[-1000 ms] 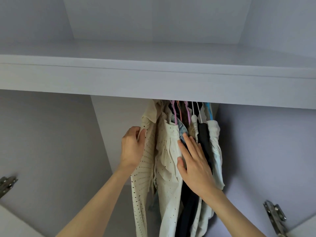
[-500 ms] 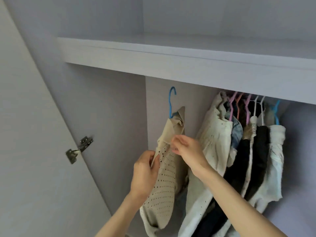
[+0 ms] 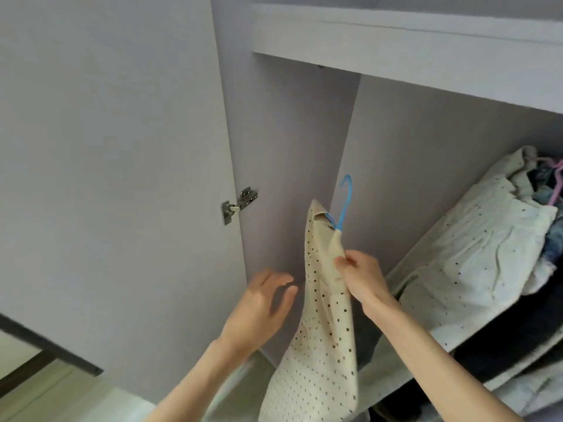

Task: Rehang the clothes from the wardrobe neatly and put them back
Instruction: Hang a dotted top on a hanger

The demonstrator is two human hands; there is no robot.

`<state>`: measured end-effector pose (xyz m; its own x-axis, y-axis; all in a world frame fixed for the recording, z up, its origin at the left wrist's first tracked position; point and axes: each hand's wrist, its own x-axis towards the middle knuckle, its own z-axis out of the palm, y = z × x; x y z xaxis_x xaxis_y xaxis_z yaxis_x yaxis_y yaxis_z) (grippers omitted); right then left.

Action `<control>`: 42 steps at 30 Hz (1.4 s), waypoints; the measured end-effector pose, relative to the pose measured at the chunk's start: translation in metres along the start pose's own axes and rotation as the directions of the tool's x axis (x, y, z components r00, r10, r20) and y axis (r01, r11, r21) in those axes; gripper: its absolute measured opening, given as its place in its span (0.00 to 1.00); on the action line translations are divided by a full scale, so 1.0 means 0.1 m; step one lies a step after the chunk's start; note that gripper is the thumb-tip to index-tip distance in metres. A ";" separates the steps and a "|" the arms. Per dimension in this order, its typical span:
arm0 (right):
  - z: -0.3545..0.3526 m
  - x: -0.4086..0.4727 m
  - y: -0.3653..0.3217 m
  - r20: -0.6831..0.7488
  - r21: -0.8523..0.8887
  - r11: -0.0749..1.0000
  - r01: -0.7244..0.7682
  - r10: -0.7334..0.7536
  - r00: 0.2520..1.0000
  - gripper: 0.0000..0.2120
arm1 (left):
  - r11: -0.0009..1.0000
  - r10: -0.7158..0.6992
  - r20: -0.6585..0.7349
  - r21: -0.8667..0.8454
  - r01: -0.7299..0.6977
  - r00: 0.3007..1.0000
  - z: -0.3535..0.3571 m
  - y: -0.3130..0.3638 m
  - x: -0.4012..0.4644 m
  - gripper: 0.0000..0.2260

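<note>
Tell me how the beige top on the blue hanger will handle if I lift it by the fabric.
Likely floppy: the beige top droops from the right hand. Probably light, held by a pinch. It may slip off the blue hanger.

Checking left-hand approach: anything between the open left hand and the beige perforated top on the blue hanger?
Nothing visible. The left hand is open, just left of the beige perforated top, with only bare wardrobe panel behind the gap. The right hand pinches the top below the blue hanger.
</note>
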<state>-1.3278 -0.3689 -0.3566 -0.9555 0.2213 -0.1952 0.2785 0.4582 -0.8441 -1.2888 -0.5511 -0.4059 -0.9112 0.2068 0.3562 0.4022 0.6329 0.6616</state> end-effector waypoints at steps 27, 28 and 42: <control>1.10 -1.03 -0.41 0.574 0.243 0.461 0.854 -0.778 0.256 0.09 | 0.654 -0.326 -0.734 0.280 0.702 0.596 -1.25 -0.11 -2.72 0.18; 1.24 -1.15 -0.45 0.561 0.260 0.416 0.871 -0.800 0.215 0.10 | 0.635 -0.326 -0.782 0.235 0.736 0.532 -1.28 -0.04 -2.91 0.18; 3.04 -3.64 -0.78 0.452 0.506 -0.042 0.862 -0.837 -0.306 0.21 | 0.166 -0.108 -0.973 -0.220 0.961 -0.204 -1.72 1.14 -5.24 0.16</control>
<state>-1.0313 -0.7470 -0.3712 0.0155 -0.8411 0.5407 -0.8841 -0.2641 -0.3855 -0.7505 -0.7155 -0.4039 0.2284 -0.8364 0.4983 -0.7899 0.1400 0.5970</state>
